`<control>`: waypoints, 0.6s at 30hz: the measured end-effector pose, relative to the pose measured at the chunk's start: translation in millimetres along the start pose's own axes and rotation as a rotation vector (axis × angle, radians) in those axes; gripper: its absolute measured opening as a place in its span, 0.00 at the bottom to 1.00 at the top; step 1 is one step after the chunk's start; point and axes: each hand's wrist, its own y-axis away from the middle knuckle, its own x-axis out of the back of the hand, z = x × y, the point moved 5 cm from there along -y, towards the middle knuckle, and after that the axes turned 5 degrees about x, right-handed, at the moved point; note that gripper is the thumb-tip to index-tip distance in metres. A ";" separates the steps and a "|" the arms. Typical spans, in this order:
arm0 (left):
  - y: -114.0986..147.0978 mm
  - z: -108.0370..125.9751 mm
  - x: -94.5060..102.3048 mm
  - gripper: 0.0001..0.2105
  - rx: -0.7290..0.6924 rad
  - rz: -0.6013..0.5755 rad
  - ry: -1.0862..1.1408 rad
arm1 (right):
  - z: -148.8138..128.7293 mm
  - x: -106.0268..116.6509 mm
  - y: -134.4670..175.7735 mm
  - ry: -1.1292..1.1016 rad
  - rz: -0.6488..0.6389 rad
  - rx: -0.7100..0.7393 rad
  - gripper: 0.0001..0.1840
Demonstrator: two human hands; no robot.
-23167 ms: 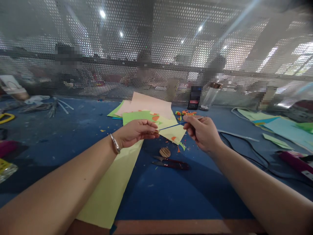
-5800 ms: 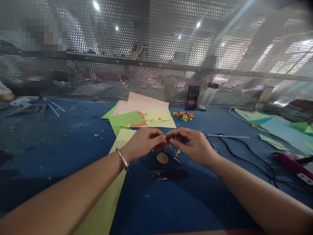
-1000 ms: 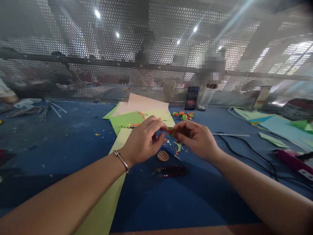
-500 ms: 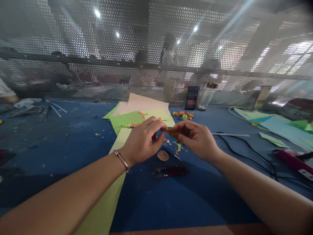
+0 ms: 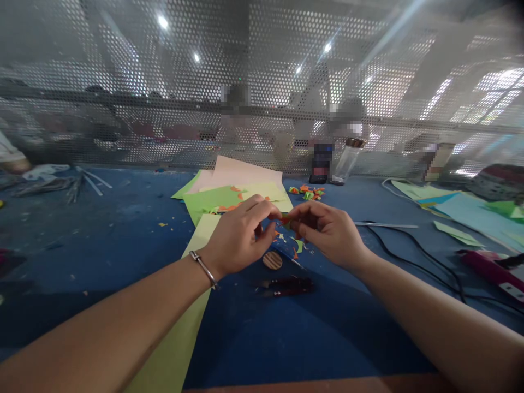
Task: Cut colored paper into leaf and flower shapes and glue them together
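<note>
Left hand: centre of the frame, index fingertip at the piece, thumb held apart from it; whether it grips cannot be told.
Right hand: just right of centre, thumb and fingers pinching the piece, which sits between the two hands and shows orange and green.
Screen: perforated, across the upper half.
Table: blue, filling most of the lower half.
Long sheet: yellow-green, lower left, partly under the left arm.
Pink sheet: centre, over other paper.
Power strip: purple, right edge.
Bottle: clear, tilted, upper right of centre, beside a phone.
Snips: lower centre, below the hands.
Disc: striped, just above the snips.
Scraps: orange and green, below the right hand's fingertips.
</note>
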 end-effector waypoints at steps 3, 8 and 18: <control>0.2 -0.8 -0.7 0.05 0.006 -0.006 0.004 | -0.7 0.4 0.1 0.008 -0.002 -0.003 0.09; -0.9 -0.6 -1.5 0.05 0.014 -0.008 0.005 | 0.8 0.1 -0.6 -0.006 -0.005 -0.002 0.08; -2.8 -0.7 -1.2 0.05 0.049 0.003 0.046 | -1.1 -0.9 0.5 0.048 -0.025 -0.024 0.07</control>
